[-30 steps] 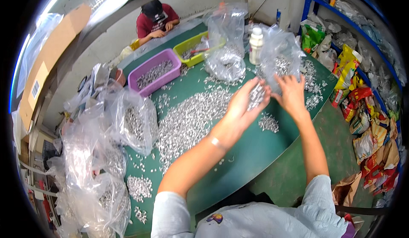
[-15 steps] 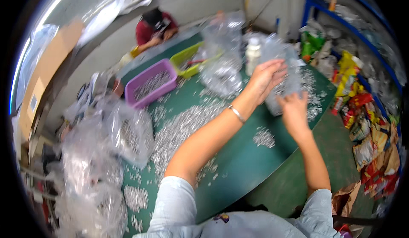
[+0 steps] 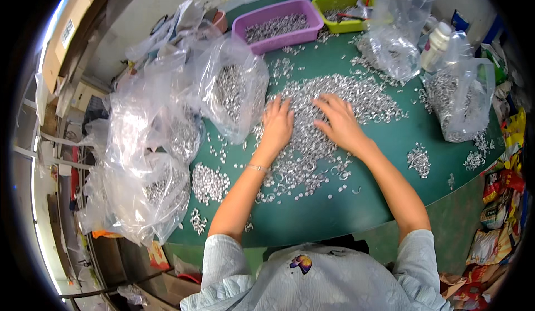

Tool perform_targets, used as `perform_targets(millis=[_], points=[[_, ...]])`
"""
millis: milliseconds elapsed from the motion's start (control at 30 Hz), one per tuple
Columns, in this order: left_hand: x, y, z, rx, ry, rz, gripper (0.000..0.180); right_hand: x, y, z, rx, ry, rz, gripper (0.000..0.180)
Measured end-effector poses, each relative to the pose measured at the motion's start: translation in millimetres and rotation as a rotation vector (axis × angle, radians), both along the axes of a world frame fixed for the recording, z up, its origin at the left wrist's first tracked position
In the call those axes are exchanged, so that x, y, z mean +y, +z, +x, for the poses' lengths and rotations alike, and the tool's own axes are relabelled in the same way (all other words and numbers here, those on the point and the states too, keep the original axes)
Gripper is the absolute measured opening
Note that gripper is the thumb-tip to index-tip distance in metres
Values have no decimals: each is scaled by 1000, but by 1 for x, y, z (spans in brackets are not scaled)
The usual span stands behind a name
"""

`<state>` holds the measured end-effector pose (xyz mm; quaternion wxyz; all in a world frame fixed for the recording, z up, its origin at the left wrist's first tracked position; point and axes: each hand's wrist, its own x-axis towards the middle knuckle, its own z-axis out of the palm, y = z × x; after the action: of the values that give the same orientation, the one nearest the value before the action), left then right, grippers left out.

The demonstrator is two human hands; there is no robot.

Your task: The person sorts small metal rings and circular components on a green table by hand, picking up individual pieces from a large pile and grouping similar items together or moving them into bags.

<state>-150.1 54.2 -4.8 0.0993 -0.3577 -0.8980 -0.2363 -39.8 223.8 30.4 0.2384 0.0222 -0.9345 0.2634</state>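
Both hands, left hand (image 3: 277, 126) and right hand (image 3: 339, 124), lie flat and empty, fingers spread, slightly apart on the pile of small metal rings (image 3: 329, 116) covering the green tabletop (image 3: 390, 160), apparently sorting them, which likely calls for gathering next.

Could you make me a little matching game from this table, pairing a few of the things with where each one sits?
Things:
1. purple plastic tray
2. lime-green plastic tray
3. white plastic bottle
4. person's left hand

Places:
a. flat on the pile of small silver metal rings
b. far edge, to the right of the other tray
c. far edge, holding silver rings
d. far right, between clear bags

Pairs: 1-c, 2-b, 3-d, 4-a
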Motion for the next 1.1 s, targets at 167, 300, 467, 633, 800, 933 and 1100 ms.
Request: perform_targets(millis=[167, 300, 467, 633, 800, 933, 1100], points=[[-31, 21, 27, -171, -111, 187, 38, -33, -11, 7, -112, 51, -31, 45], [-108, 54, 95, -595, 70, 304, 39, -74, 4, 65, -287, 321, 14, 44], [-122, 7, 163, -390, 266, -15, 49, -106, -2, 92, -352, 380, 115, 46], [-96, -8, 174, -335, 193, 86, 57, -89, -26, 99, -345, 227, 225, 37], [-68, 1, 186, -408, -40, 198, 52, -55, -34, 92, -184, 33, 261, 24], [-80, 16, 181, -435, -117, 265, 49, -44, -25, 85, -88, -107, 226, 17], [-110, 20, 167, -309, 69, 168, 46, -92, 1, 102, -241, 114, -6, 32]])
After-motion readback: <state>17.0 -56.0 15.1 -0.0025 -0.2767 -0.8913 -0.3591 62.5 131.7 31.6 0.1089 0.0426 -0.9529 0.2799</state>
